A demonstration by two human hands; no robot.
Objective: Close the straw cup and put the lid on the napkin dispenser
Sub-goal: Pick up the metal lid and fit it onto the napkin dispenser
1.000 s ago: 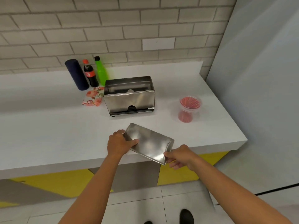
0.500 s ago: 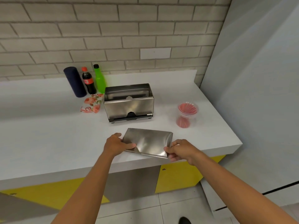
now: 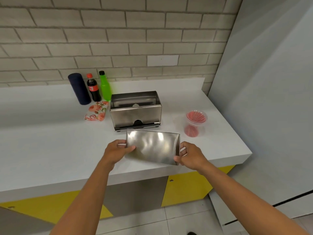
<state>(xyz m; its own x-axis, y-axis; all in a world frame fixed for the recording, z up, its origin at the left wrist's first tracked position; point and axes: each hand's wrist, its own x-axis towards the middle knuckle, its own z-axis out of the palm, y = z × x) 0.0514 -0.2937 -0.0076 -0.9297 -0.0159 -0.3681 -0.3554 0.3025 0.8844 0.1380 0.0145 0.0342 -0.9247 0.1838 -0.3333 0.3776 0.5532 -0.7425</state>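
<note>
A shiny steel lid [image 3: 153, 146] is held above the counter's front part, tilted with its flat face toward me. My left hand [image 3: 116, 150] grips its left end and my right hand [image 3: 189, 154] grips its right end. Just behind the lid stands the steel napkin dispenser [image 3: 135, 114], open at the top. To the right sits the clear straw cup [image 3: 195, 122], full of pink straws fanned out at its top.
On the white counter [image 3: 50, 146], behind and left of the dispenser, stand a dark blue cylinder [image 3: 79, 89], a cola bottle [image 3: 93, 88] and a green bottle [image 3: 104, 86]. A floral napkin pack [image 3: 96, 111] lies beside them. A grey wall [image 3: 271, 82] closes the right side.
Both hands have lifted the lid forward and levelled it, bringing it closer to the dispenser's front. The view has also moved nearer the counter.
</note>
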